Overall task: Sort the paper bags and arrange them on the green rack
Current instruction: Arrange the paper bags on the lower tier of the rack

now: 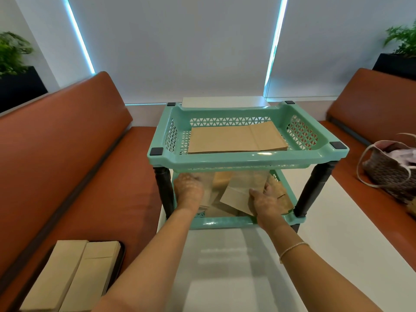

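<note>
No writing or label is legible anywhere. Two orange benches (67, 140) flank a white surface (236, 266). On it stands one green rack (247, 157) with two tiers on black legs (314, 190). The top tier carries one flat stack of brown bags (236, 138). The lower tier holds several loose bags (238, 190), overlapping at angles; their count is unclear. Both hands reach into the lower tier. The left hand (188, 188) lies flat and spread on the bags at their left side. The right hand (266, 202) grips the right edge of a pale bag, fingers curled. Two more bag stacks (74, 275) lie on a dark tray (120, 255) on the left bench. One woven handbag (391, 170) sits on the right bench.
</note>
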`<state>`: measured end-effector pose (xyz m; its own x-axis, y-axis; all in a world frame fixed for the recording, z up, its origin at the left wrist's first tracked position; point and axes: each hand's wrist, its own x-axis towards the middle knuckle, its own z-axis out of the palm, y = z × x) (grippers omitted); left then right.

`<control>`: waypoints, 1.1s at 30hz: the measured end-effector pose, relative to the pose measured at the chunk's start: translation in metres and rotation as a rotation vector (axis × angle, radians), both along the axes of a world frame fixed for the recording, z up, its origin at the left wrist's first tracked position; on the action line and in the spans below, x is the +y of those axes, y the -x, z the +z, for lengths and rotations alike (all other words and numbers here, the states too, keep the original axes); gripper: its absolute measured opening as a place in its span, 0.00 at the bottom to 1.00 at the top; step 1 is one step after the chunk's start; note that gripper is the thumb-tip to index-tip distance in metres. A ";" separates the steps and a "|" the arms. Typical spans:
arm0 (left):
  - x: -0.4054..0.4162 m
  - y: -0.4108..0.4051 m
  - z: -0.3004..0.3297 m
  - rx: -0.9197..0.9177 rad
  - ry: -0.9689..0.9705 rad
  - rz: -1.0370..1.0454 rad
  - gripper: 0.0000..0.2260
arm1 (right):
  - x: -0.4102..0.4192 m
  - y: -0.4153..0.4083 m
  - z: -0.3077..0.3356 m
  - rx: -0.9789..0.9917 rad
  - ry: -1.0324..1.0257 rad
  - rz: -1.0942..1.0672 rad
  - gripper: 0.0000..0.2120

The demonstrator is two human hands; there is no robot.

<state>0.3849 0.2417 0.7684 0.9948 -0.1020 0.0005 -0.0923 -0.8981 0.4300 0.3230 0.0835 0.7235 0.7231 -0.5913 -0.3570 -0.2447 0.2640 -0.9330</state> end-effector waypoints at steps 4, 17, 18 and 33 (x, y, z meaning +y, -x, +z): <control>-0.001 0.003 0.023 -0.023 -0.121 0.053 0.17 | 0.000 -0.002 -0.001 0.009 -0.018 -0.037 0.23; 0.004 -0.007 0.022 0.120 -0.172 0.024 0.18 | 0.000 -0.002 0.001 0.014 -0.023 0.014 0.27; 0.005 -0.006 0.025 0.115 -0.168 0.033 0.19 | 0.001 -0.002 0.001 0.010 -0.028 0.003 0.28; -0.030 0.029 -0.004 0.380 0.451 0.042 0.20 | 0.006 0.012 0.019 -0.081 -0.077 0.093 0.20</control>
